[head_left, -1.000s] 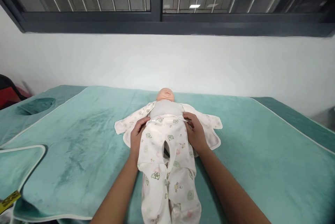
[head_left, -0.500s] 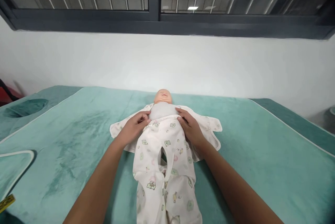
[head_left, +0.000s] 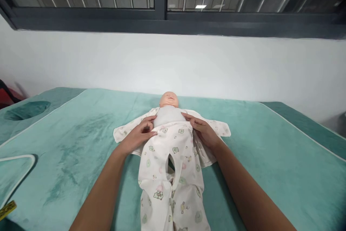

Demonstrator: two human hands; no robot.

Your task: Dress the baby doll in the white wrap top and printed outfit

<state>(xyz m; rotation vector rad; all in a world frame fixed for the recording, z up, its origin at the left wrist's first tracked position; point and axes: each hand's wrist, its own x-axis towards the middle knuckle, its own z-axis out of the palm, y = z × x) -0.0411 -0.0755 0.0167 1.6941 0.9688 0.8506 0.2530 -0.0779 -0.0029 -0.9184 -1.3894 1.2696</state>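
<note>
A baby doll (head_left: 169,99) lies on its back on a teal blanket (head_left: 81,141), head toward the wall. It wears white printed trousers (head_left: 170,166), and an open white printed jacket (head_left: 216,130) is spread under it, leaving the grey torso (head_left: 169,115) bare. My left hand (head_left: 139,135) pinches the left side of the trousers' waistband with curled fingers. At the right side of the waistband my right hand (head_left: 202,130) grips the same band, fingers closed on the cloth.
The blanket covers a wide padded table with a round face hole (head_left: 27,109) at the far left. A white wall and a dark-framed window (head_left: 162,4) stand behind. A second teal pad corner (head_left: 13,168) and a yellow tag (head_left: 7,210) lie at the lower left.
Both hands have slid from the doll's hips up to the waistband at the belly. The trousers' waist sits a little higher on the grey torso than a second ago.
</note>
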